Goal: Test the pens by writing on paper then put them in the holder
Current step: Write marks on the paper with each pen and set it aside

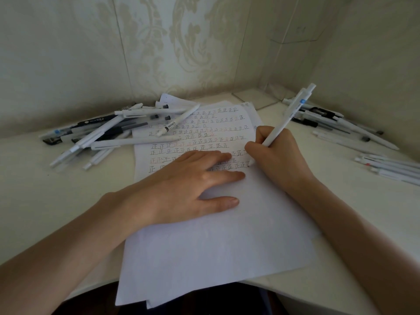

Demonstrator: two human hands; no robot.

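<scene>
Spread left hand (188,185) pins white paper sheet (216,246); right hand (277,155) pinches slim white plastic pen (288,117) at its edge, where strokes may overrun.

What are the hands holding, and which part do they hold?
The right hand grips a white pen low on its barrel, near the writing tip. The left hand holds nothing; it lies flat on the paper.
</scene>
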